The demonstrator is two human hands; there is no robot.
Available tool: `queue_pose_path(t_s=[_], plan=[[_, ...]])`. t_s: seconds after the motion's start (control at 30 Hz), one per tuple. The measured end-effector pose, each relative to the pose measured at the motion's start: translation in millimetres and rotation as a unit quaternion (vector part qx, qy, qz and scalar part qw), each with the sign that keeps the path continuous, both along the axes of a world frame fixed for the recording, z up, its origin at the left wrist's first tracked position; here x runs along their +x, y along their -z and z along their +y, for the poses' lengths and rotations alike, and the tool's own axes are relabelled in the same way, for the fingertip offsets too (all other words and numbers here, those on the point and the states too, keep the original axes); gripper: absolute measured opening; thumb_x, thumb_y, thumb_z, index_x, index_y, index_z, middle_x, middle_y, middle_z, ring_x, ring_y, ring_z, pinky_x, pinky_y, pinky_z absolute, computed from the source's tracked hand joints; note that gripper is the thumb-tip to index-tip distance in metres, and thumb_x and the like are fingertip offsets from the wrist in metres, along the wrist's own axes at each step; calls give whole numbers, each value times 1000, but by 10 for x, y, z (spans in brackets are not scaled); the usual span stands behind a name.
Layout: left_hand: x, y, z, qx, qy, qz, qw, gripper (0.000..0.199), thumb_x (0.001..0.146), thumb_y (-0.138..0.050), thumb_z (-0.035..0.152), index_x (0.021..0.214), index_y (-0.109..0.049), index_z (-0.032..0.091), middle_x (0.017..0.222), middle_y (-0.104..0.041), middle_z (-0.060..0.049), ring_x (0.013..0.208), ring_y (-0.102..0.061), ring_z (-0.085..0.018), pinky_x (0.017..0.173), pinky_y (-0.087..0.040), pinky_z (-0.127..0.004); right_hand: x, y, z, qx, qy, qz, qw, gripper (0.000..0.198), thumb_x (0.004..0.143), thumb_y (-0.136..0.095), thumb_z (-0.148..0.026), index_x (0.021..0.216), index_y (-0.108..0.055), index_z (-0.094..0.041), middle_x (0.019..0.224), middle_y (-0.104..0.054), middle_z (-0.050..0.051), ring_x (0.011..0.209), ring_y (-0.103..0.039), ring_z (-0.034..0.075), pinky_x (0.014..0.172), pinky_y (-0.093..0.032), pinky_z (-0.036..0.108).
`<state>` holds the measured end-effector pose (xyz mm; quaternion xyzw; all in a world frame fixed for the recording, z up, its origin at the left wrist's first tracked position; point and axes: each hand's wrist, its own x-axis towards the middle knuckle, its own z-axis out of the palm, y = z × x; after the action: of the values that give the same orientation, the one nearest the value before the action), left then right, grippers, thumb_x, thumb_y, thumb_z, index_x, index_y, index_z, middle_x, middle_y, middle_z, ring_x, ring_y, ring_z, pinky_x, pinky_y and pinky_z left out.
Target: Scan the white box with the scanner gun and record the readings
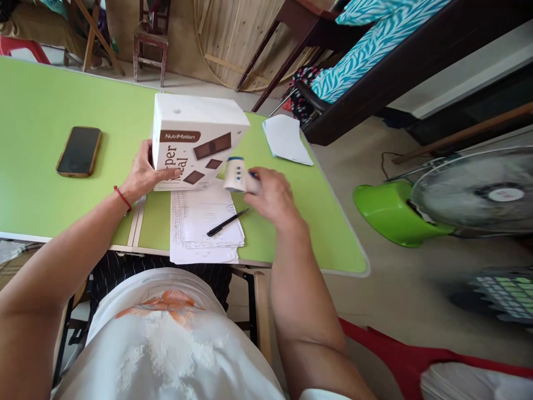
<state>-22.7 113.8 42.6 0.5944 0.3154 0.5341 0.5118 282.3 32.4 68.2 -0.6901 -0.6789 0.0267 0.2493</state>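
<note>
In the head view, your left hand point(144, 173) has its grip closed on the left side of the white NutriMotion box point(183, 153), with the thumb on its front face. The box is between the far edge of the desk point(316, 233) and the printed sheets point(200, 225), which reach the near edge. Your right hand point(272, 194) is gripping a white-and-blue handheld device point(235, 174), near the box's lower right corner. A black pen point(227, 222) lies on the sheets.
</note>
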Motion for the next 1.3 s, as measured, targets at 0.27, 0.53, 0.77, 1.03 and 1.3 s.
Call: queue_pose_path(t_s=[0.27, 0.53, 0.77, 1.03, 1.3], plan=[[-68, -438, -417, -80, 149, -2, 986, 54, 69, -89, 39, 114, -70, 15, 106, -76, -11, 115, -68, -37, 96, -57, -47, -1013, -266, -1189, -35, -140, 614, 776, 35, 69, -75, -35, 101, -63, -27, 68, -57, -2, 55, -47, 14, 47, -40, 29], [-121, -526, -484, -102, 206, 63, 971, 52, 69, -89, 40, 111, -71, 15, 108, -76, -11, 94, -72, -29, 81, -58, -38, -1460, 44, -1293, -162, -120, 696, 689, 21, 77, -77, -31, 86, -60, -23, 69, -56, -4, 60, -47, 10, 56, -39, 27], [-108, -539, -471, -79, 239, 104, 962, 38, 71, -87, 39, 96, -71, 15, 93, -74, -8, 84, -68, -26, 74, -54, -37, -1531, 4, -1230, -169, -102, 723, 662, 20, 78, -76, -33, 81, -59, -23, 69, -54, -4, 60, -47, 11, 57, -38, 28], [-146, -503, -417, -86, 264, 102, 955, 42, 69, -90, 38, 102, -72, 17, 98, -76, -10, 94, -70, -30, 82, -56, -40, -1584, 84, -1184, -166, -110, 746, 636, 17, 77, -77, -30, 81, -62, -23, 61, -56, -5, 56, -48, 11, 59, -38, 30], [-170, -495, -390, -82, 274, 127, 950, 39, 72, -88, 38, 101, -73, 17, 100, -75, -8, 87, -68, -25, 75, -56, -33, -1584, 61, -1202, -176, -108, 739, 641, 17, 80, -75, -33, 78, -61, -23, 61, -57, -5, 57, -48, 11, 59, -37, 30]])
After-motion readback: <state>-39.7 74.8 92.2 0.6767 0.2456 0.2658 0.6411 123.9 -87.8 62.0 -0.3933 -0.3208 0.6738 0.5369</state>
